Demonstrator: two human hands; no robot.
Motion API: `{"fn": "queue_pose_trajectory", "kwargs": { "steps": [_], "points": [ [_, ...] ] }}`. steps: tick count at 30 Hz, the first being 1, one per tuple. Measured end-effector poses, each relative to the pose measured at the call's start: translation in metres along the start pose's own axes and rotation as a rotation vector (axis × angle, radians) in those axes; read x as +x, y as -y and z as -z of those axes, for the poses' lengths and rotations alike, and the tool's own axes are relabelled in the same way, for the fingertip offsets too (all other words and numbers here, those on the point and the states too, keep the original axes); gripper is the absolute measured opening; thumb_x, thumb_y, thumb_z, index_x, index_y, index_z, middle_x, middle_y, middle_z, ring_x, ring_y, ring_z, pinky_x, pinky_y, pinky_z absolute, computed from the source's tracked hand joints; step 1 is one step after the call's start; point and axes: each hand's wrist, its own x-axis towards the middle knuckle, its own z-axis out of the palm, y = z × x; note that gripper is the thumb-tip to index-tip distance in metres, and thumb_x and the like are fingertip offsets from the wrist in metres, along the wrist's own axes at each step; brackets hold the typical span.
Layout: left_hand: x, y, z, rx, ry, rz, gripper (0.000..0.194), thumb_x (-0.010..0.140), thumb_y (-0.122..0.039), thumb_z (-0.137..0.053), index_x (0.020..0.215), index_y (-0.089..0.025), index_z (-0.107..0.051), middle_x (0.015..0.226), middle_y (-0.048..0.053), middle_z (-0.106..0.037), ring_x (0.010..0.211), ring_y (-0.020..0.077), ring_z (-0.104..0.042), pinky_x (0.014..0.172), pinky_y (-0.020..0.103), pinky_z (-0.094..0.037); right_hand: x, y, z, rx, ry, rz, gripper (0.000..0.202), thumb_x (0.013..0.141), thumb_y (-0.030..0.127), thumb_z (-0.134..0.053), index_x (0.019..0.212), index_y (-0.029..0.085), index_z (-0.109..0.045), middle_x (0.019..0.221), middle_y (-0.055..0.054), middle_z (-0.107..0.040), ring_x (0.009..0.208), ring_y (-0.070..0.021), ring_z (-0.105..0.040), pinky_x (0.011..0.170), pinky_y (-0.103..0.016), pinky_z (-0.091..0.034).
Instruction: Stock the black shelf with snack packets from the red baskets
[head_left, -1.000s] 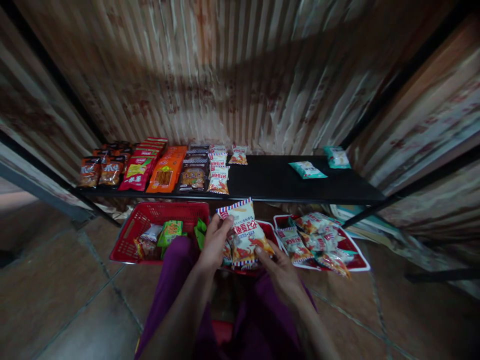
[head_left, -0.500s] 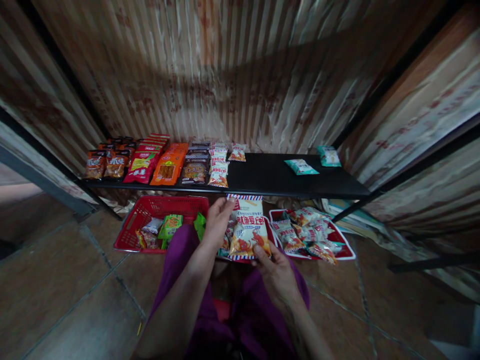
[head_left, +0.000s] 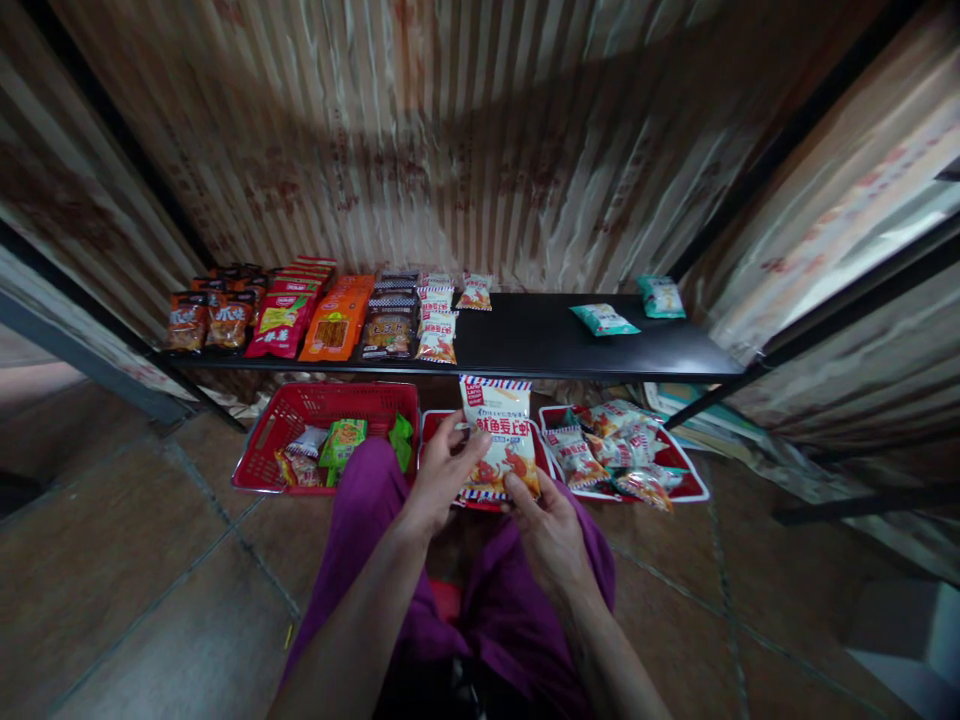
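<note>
Both my hands hold one white and orange snack bag with red lettering and a striped top edge, upright in front of the shelf. My left hand grips its left side, thumb across the front. At the lower right corner, my right hand pinches it with the thumb in front. Behind the bag is a red basket, mostly hidden. Similar small snack bags stand in a column on the black shelf, with one more bag beside them.
Brown, orange and red snack packs line the shelf's left part. Two teal bags lie toward its right. A red basket with a few packs stands at left; a white-rimmed basket full of bags stands at right. Black posts frame the shelf.
My left hand has slid from the bag's top left corner down to its left side. The right hand keeps its hold at the lower right. The view has shifted slightly.
</note>
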Motion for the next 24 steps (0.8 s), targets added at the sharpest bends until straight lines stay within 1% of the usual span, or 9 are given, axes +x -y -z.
{"fn": "queue_pose_trajectory", "kwargs": {
  "steps": [3, 7, 11, 15, 17, 19, 22, 24],
  "points": [
    [0.001, 0.002, 0.001, 0.003, 0.003, 0.002, 0.058, 0.062, -0.039, -0.078, 0.111, -0.018, -0.056, 0.1, 0.01, -0.069, 0.085, 0.0215, -0.068, 0.078, 0.032, -0.053, 0.0, -0.002, 0.003, -0.073, 0.025, 0.032, 0.035, 0.062, 0.041, -0.078, 0.091, 0.023, -0.069, 0.085, 0.0, -0.071, 0.07, -0.0173, -0.062, 0.059, -0.026, -0.05],
    [0.004, 0.008, 0.003, -0.022, -0.04, -0.01, 0.053, 0.063, -0.039, -0.077, 0.106, -0.016, -0.058, 0.096, 0.009, -0.071, 0.082, 0.0209, -0.068, 0.077, 0.033, -0.053, -0.001, -0.004, 0.005, -0.111, 0.043, 0.038, 0.035, 0.065, 0.042, -0.075, 0.093, 0.023, -0.068, 0.088, -0.002, -0.071, 0.075, -0.0204, -0.063, 0.061, -0.028, -0.051],
    [0.005, 0.008, 0.003, -0.023, -0.094, -0.012, 0.05, 0.06, -0.038, -0.078, 0.101, -0.016, -0.06, 0.091, 0.007, -0.072, 0.082, 0.0222, -0.068, 0.078, 0.034, -0.054, -0.005, -0.002, 0.001, -0.09, 0.055, 0.03, 0.035, 0.066, 0.043, -0.074, 0.095, 0.023, -0.067, 0.088, -0.002, -0.071, 0.074, -0.0204, -0.063, 0.062, -0.029, -0.051],
    [0.005, 0.006, 0.002, -0.04, -0.122, -0.031, 0.048, 0.058, -0.037, -0.078, 0.096, -0.015, -0.06, 0.086, 0.007, -0.072, 0.082, 0.0231, -0.068, 0.077, 0.035, -0.053, -0.008, 0.002, -0.003, 0.006, 0.024, 0.016, 0.04, 0.062, 0.04, -0.078, 0.096, 0.022, -0.067, 0.089, -0.002, -0.07, 0.073, -0.0175, -0.064, 0.063, -0.027, -0.052],
    [0.007, 0.006, 0.001, -0.054, -0.163, -0.028, 0.047, 0.056, -0.037, -0.079, 0.093, -0.015, -0.06, 0.085, 0.007, -0.072, 0.08, 0.0223, -0.068, 0.077, 0.035, -0.053, -0.01, 0.002, -0.004, 0.097, -0.011, -0.023, 0.039, 0.058, 0.036, -0.081, 0.091, 0.022, -0.066, 0.084, 0.0, -0.069, 0.07, -0.0147, -0.063, 0.064, -0.026, -0.054],
    [0.008, 0.007, 0.001, -0.078, -0.207, -0.025, 0.045, 0.055, -0.038, -0.079, 0.089, -0.015, -0.059, 0.084, 0.006, -0.071, 0.078, 0.0211, -0.068, 0.077, 0.035, -0.052, -0.012, 0.0, -0.006, 0.191, -0.027, -0.104, 0.036, 0.053, 0.033, -0.085, 0.081, 0.023, -0.064, 0.077, 0.003, -0.068, 0.067, -0.013, -0.064, 0.067, -0.027, -0.055],
    [0.01, 0.01, 0.001, -0.119, -0.251, -0.039, 0.042, 0.055, -0.037, -0.079, 0.085, -0.016, -0.058, 0.081, 0.004, -0.07, 0.073, 0.0189, -0.067, 0.074, 0.032, -0.052, -0.017, -0.005, -0.012, 0.283, 0.023, -0.235, 0.034, 0.05, 0.031, -0.087, 0.072, 0.021, -0.063, 0.074, 0.004, -0.068, 0.07, -0.0126, -0.065, 0.072, -0.027, -0.056],
    [0.011, 0.012, 0.001, -0.136, -0.268, -0.026, 0.041, 0.055, -0.037, -0.079, 0.084, -0.017, -0.058, 0.077, 0.002, -0.069, 0.069, 0.0177, -0.067, 0.071, 0.031, -0.052, -0.02, -0.006, -0.018, 0.305, 0.036, -0.263, 0.034, 0.049, 0.031, -0.088, 0.071, 0.02, -0.065, 0.076, 0.003, -0.069, 0.07, -0.0114, -0.065, 0.071, -0.024, -0.055]
  ]
}}
